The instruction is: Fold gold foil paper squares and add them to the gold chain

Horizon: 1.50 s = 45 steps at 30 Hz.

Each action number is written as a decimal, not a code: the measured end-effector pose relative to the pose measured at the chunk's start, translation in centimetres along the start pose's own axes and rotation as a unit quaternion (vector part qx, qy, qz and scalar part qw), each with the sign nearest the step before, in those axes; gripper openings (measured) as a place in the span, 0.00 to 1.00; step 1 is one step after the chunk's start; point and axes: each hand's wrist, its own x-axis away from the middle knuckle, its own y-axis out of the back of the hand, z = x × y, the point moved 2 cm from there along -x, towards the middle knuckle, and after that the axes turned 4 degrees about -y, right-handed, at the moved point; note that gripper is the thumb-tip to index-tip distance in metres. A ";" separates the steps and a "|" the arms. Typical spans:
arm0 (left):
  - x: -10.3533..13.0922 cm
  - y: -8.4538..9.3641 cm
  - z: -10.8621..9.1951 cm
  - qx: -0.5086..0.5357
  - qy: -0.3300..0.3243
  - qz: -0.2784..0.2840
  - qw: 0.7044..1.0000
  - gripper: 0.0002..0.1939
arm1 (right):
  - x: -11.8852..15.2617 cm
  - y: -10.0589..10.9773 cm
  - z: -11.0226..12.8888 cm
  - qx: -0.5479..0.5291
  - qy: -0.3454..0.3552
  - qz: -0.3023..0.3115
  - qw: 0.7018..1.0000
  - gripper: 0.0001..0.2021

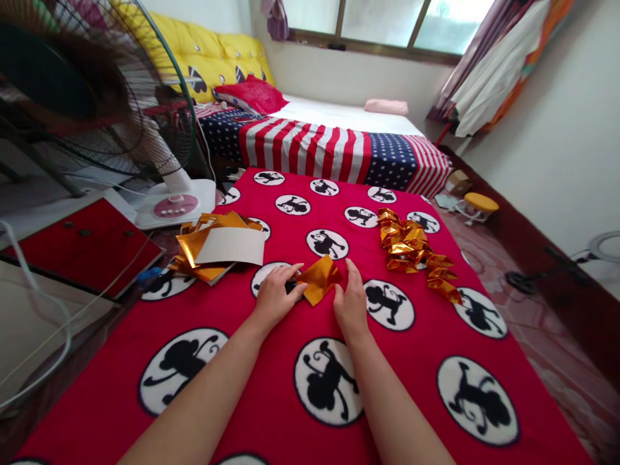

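A small folded piece of gold foil paper (320,279) is between my two hands, just above or on the red cloth (271,400). My left hand (277,294) has its thumb and index finger at the paper's left corner. At the right corner, my right hand (352,302) holds the edge with its thumb and fingers. To the left lies a loose pile of gold foil sheets (194,242), with a pale grey-white sheet (232,246) on top. Several folded gold foil pieces (404,242) lie in a cluster on the right.
A large fan (175,201) stands at the left beside a red-topped box (82,248). Past the cloth's far edge is a bed (310,147) with a red pillow (254,95). A yellow-topped stool (480,201) stands on the floor at the right.
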 end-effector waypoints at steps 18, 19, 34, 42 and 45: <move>0.1 0.1 -0.1 0.022 -0.021 0.010 0.999 0.15 | 0.1 0.6 -0.8 -0.143 -0.007 -0.015 0.990 0.22; 0.1 0.0 0.0 0.023 -0.021 0.009 0.999 0.15 | 0.1 0.6 -0.8 -0.148 -0.004 -0.018 0.989 0.22; 0.0 -0.1 -0.1 0.025 -0.017 -0.009 1.000 0.11 | -0.1 0.2 -1.2 -0.168 -0.011 -0.031 0.985 0.22; 0.1 -0.2 0.1 0.031 -0.024 -0.009 0.999 0.12 | -0.1 0.1 -1.3 -0.166 -0.007 -0.026 0.986 0.22; 0.1 -0.1 0.1 0.029 -0.023 -0.010 0.999 0.12 | -0.1 0.1 -1.3 -0.165 -0.005 -0.028 0.986 0.22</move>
